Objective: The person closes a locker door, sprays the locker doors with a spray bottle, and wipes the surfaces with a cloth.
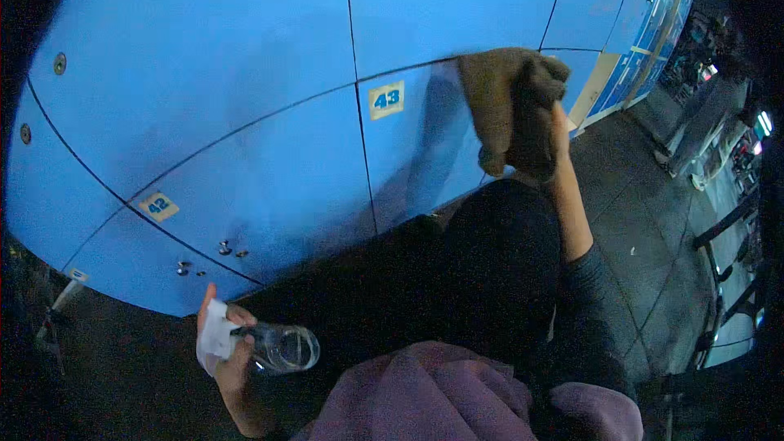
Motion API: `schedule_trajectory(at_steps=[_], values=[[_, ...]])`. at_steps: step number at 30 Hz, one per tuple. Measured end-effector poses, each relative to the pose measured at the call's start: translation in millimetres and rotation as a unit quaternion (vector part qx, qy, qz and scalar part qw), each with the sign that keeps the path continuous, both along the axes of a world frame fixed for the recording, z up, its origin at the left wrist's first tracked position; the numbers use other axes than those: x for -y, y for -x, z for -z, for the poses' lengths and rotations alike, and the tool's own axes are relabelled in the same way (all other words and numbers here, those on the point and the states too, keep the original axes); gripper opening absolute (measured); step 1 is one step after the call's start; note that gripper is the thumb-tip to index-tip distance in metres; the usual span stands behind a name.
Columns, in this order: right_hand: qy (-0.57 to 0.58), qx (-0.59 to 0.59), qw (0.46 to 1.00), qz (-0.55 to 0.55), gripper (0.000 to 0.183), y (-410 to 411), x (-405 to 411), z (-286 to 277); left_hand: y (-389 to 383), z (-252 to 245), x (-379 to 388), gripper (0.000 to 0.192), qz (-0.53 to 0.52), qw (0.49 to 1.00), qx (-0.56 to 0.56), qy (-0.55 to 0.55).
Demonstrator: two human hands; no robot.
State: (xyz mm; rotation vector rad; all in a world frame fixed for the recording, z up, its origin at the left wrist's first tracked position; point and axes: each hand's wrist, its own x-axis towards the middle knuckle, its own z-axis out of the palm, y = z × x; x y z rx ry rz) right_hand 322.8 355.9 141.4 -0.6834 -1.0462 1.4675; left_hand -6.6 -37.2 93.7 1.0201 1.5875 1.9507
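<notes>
My left hand (231,373) grips a clear plastic spray bottle (285,349) by its white trigger head (214,337). The bottle lies tilted sideways, its base pointing right, just below the lower edge of the blue lockers. In my right hand (560,135) is a bunched brown cloth (511,110), which hangs down and hides most of the fingers. The cloth is in front of a blue locker door (422,141); whether it touches the surface I cannot tell. A numbered sticker (386,100) is on that door, left of the cloth.
Another numbered sticker (158,206) marks a door to the left. Small metal knobs (225,248) stick out near the lower left, and a round lock (59,64) sits higher up. Dark floor tiles (631,245) extend to the right, towards a dark metal frame (729,220).
</notes>
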Motion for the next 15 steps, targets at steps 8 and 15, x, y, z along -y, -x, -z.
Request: schedule_trajectory(at_steps=[8, 15], values=[[-0.214, -0.094, 0.956, -0.175, 0.061, -86, 1, -1, -14, 18, -7, 0.084, 0.038, 0.997, -0.018, -0.072], [-0.218, -0.140, 0.943, -0.210, 0.057, -123, -12, -20, -40, 9, -5, 0.085, 0.040, 0.987, -0.029, -0.155]])
